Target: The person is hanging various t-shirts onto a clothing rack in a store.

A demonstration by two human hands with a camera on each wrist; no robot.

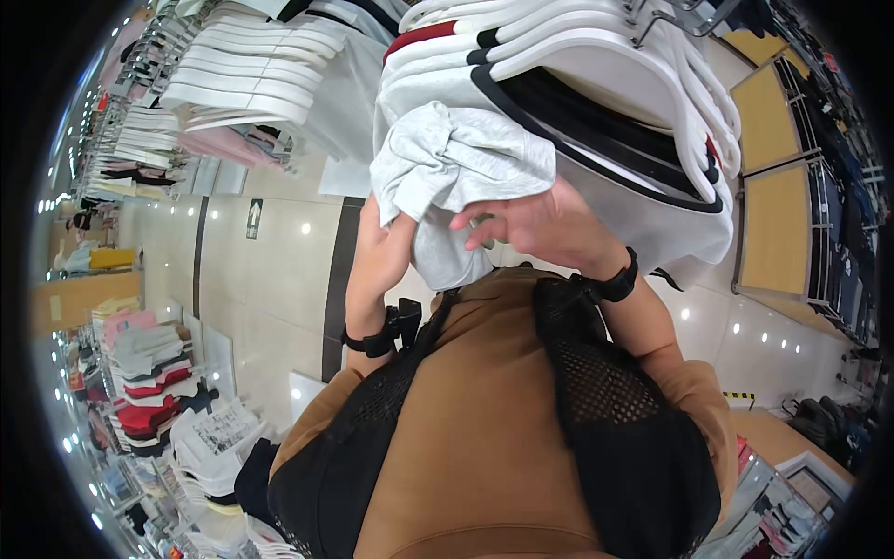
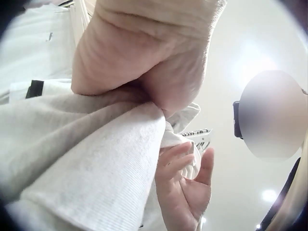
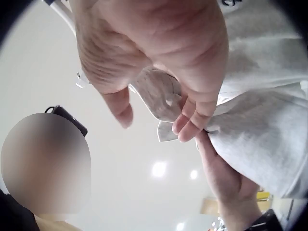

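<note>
A bunched light grey garment (image 1: 456, 154) hangs from my left hand (image 1: 380, 247), in front of the rack. In the left wrist view, my left thumb and fingers pinch folds of the garment (image 2: 101, 163), and a wide ribbed band shows below them. My right hand (image 1: 549, 224) is beside the cloth, palm turned up and fingers loosely bent. The right wrist view shows the right thumb (image 3: 121, 108) standing free, with the fingertips close by the garment (image 3: 260, 134). Part of the left hand is hidden behind cloth.
Just ahead, white and grey tops with dark neckbands (image 1: 596, 121) hang on white hangers (image 1: 684, 112). More clothes on white hangers (image 1: 251, 79) hang at the upper left. Folded clothing (image 1: 144, 373) lies at the left. Wooden panels (image 1: 773, 224) stand at the right, and pale tiles (image 1: 270, 270) cover the floor.
</note>
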